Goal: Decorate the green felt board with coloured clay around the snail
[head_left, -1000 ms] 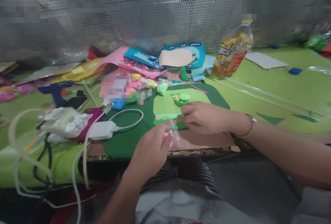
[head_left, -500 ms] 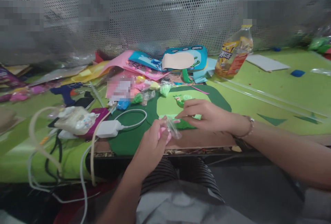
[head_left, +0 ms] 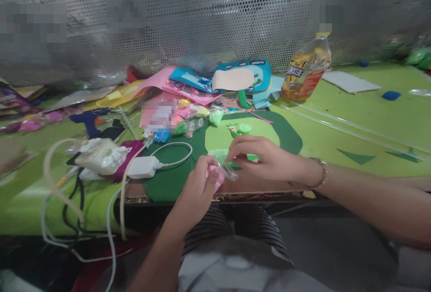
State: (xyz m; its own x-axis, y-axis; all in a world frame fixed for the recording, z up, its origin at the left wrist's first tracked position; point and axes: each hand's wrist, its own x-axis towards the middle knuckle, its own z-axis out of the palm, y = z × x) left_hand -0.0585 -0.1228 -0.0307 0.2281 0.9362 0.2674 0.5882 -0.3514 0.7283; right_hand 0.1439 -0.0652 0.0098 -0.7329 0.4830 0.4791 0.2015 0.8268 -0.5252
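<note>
One pink lump (head_left: 220, 178) in crinkly clear plastic (head_left: 230, 173), gripped in the left hand (head_left: 199, 180). Right hand (head_left: 257, 157) curls just beside it, can't tell if it's pinching anything; one green snail figure (head_left: 244, 128) sits just beyond.

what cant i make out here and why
In the head view:
Pink lump in clear plastic: partly hidden by the left hand.
Light-green rounded panel: lower part covered by the right hand.
Whether that hand pinches anything: too small and blurred.
Shiny purple packet: cut by the left edge.
</note>
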